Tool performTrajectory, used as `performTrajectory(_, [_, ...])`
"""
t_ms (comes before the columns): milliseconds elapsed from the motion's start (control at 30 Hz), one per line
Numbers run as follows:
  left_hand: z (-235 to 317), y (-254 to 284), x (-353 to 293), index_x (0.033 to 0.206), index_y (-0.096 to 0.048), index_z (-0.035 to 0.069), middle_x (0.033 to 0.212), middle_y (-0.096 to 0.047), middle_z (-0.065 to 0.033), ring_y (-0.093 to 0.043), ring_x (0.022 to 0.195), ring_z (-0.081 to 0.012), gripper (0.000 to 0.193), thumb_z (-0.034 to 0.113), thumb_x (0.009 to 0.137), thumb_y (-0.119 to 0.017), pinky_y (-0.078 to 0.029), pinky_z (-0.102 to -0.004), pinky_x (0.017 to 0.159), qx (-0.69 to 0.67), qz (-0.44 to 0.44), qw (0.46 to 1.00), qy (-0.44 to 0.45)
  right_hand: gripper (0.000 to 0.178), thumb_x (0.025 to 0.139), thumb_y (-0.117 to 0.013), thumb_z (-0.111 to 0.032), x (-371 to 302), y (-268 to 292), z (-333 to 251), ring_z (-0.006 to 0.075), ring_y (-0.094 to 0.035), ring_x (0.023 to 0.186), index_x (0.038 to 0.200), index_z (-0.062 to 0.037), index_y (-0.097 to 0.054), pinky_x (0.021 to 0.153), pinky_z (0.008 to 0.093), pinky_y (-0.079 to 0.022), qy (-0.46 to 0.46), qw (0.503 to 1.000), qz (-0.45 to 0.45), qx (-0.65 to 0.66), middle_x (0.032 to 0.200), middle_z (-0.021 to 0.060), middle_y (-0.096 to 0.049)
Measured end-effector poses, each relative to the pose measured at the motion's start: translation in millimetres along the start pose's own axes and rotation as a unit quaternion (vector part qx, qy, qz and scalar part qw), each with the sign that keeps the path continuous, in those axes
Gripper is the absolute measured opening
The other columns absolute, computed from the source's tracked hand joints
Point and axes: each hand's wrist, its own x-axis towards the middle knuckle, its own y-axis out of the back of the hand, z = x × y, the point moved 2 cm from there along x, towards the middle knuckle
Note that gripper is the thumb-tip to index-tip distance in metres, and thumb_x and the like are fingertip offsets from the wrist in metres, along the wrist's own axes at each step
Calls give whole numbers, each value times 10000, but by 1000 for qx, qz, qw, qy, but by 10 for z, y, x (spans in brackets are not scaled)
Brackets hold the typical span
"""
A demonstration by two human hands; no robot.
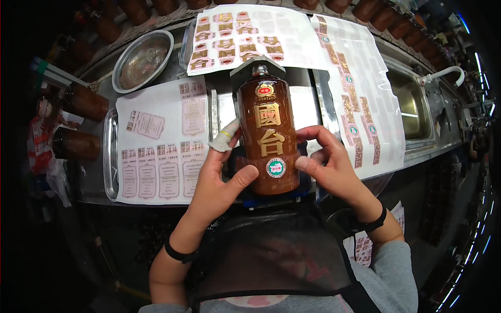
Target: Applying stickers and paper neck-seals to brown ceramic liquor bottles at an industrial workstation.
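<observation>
A glossy brown bottle (pixel 271 133) with raised gold characters, a red-and-gold emblem near its neck and a round green-and-white seal low on its front lies or leans in the middle, its neck pointing away from me. My left hand (pixel 222 172) grips its left side. The thumb rests by the lower front, and one finger wears a white wrap (pixel 225 136) with a yellow band. From the right, my right hand (pixel 326 159) holds the lower body, thumb near the seal and fingers bent along the side. The parts of the fingers behind the bottle are hidden.
Label sheets lie around the bottle: a left one (pixel 141 138), a far one (pixel 292 31) and a right one (pixel 386 104). A metal bowl (pixel 168 49) stands far left. At right are a sink (pixel 409 112) and a white faucet (pixel 443 72). Several brown bottles (pixel 78 143) line the edges.
</observation>
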Motion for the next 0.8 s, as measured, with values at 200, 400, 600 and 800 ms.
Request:
performTrajectory(200, [-103,-8,-30,1545,-255,3,1591,-253,-146,-288,1470,-284,877,210,870,-776,-206,-429,1219,16,2,1000,10,598,798,-842,-229,-14,-88,-19,-31,-312,561,1259,-47,-507,487,157,-306,-26,999,-23,21,1149,37,-572])
performTrajectory(400, [-88,-1,-54,1548,-243,-5,1607,-263,-144,-268,1482,-261,886,225,872,-769,-185,-429,1227,15,-3,999,33,622,778,-857,-228,-14,-90,-19,-38,-315,545,1258,-44,-507,470,150,-302,-27,999,-24,21,1154,40,-564])
performTrajectory(600, [-136,8,-58,1562,-226,15,1562,-303,-208,-310,1466,-310,920,194,859,-792,-224,-415,1206,22,-5,1000,3,610,800,-838,-232,5,-65,53,-38,-354,610,1280,-50,-508,529,146,-348,-31,998,-35,36,1152,42,-559])
performTrajectory(800, [-111,7,-55,1574,-204,40,1575,-318,-197,-363,1444,-333,982,295,840,-805,-47,-485,1217,47,-17,999,12,563,844,-798,-221,39,-46,115,-25,-404,713,1294,-47,-507,594,142,-372,-18,997,-34,62,1148,37,-559])
